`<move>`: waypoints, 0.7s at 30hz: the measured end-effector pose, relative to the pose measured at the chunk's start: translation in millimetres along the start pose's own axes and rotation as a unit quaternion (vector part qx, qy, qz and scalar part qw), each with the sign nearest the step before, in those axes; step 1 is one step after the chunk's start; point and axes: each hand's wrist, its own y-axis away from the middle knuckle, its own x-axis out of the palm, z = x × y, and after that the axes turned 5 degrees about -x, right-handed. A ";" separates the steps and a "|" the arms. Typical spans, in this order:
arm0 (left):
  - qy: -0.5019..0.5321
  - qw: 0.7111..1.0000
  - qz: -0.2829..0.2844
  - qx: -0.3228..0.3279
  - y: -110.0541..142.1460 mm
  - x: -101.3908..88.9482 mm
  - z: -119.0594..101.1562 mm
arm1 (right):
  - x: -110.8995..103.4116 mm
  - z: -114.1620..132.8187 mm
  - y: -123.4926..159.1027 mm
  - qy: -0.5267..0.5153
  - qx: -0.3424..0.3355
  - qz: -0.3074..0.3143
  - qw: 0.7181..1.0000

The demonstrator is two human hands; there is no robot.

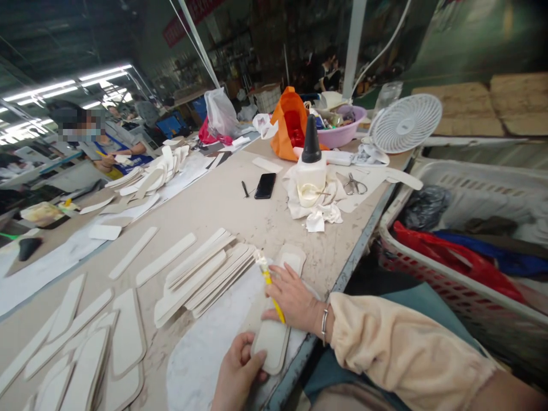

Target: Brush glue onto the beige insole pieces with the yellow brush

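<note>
In my right hand [295, 299] is a brush with a yellow handle [276, 302]; its whitish, caked bristle end [260, 258] points away from me. The fingers of that hand rest over a long, pale, round-ended piece [270, 345] near the table edge. My left hand [242, 365] pinches the near end of this piece, thumb on top. Under it lies a white sheet [205, 348]. Left of the brush, a fanned stack of similar strips [226, 274] lies close by. My right fingers partly hide the middle of the piece.
More pale pieces [89, 359] lie at the left. Farther back are a phone [265, 186], a white bottle with a black nozzle [311, 171], scissors [354, 184], an orange bag [289, 123] and a fan [406, 123]. A basket [471, 268] stands at right. A co-worker [115, 148] works across the table.
</note>
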 end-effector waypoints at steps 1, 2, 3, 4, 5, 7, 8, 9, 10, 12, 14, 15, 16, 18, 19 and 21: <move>0.004 1.000 0.000 -0.004 0.2 0.2 -0.8 | -2.9 -7.0 -2.0 0.010 0.023 -0.007 1.000; 0.007 1.000 0.001 -0.009 0.7 0.4 -1.6 | -6.3 -14.3 -4.1 0.021 0.042 -0.014 0.999; 0.010 1.000 0.006 -0.014 1.3 0.7 -2.3 | -10.1 -21.8 -6.0 0.033 0.059 -0.023 0.997; 0.013 1.000 0.010 -0.017 2.0 1.0 -2.8 | -13.8 -29.3 -7.6 0.046 0.075 -0.032 0.996; 0.015 1.000 0.011 -0.015 2.7 1.3 -3.0 | -17.1 -36.7 -9.0 0.059 0.089 -0.043 0.993; 0.017 1.000 0.011 -0.007 3.3 1.3 -2.7 | -22.3 -51.0 -10.9 0.081 0.115 -0.065 0.988; 0.015 1.000 0.012 -0.004 2.8 0.9 -2.1 | -24.0 -57.9 -11.5 0.092 0.126 -0.074 0.985; 0.014 1.000 0.014 -0.002 1.6 0.1 -1.2 | -25.2 -64.5 -12.1 0.102 0.137 -0.081 0.982; 0.012 1.000 0.018 -0.003 -0.1 -0.9 0.0 | -26.2 -70.7 -12.5 0.112 0.149 -0.087 0.979; 0.013 1.000 0.023 -0.010 -4.4 -3.3 3.0 | -28.0 -80.7 -13.3 0.131 0.163 -0.094 0.973; 0.018 1.000 0.015 -0.015 -6.3 -4.6 6.1 | -30.9 -85.5 -13.3 0.142 0.161 -0.107 0.971; 0.025 0.999 0.015 -0.017 -5.1 -4.7 7.1 | -33.2 -85.8 -12.8 0.142 0.155 -0.120 0.970; 0.038 0.999 0.024 -0.020 -2.3 -4.4 7.5 | -35.8 -85.2 -12.0 0.138 0.144 -0.139 0.970; 0.077 0.995 0.058 -0.024 7.4 -4.3 5.2 | -41.6 -84.4 -10.2 0.119 0.125 -0.190 0.967; 0.100 0.992 0.074 -0.023 13.4 -5.3 2.2 | -44.1 -85.6 -10.0 0.101 0.115 -0.221 0.963; 0.136 0.988 0.067 -0.007 26.6 -11.8 -6.9 | -47.3 -91.7 -12.0 0.046 0.106 -0.274 0.955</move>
